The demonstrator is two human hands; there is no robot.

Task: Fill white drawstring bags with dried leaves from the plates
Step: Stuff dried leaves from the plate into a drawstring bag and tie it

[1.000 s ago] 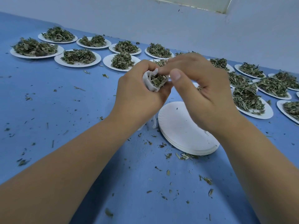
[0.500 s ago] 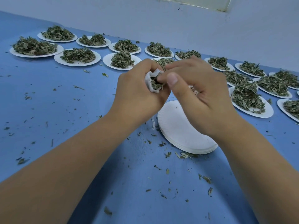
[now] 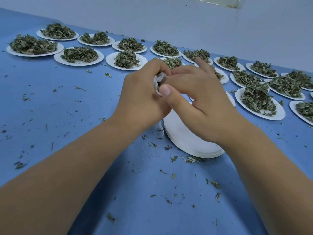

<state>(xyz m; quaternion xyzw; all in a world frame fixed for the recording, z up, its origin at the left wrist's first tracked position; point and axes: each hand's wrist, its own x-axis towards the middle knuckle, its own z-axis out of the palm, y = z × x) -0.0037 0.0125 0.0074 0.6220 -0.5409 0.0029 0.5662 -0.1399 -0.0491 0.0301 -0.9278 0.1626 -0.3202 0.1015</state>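
Observation:
My left hand grips a small white drawstring bag with its mouth facing up; only the crumpled rim shows above my fingers. A white string hangs down below that hand. My right hand is at the bag's mouth, its thumb and forefinger pressed against the rim, with the other fingers raised. Dried leaves inside the bag are barely visible. Plates of dried leaves, such as one just behind my hands and one to the right, cover the back of the blue table.
A stack of empty white paper plates lies under my right wrist. Loose leaf bits are scattered across the table near me. A pale wall runs behind the rows of plates.
My right thumb and forefinger have moved down onto the bag's mouth, covering the leaves that showed before. Both hands have dropped slightly.

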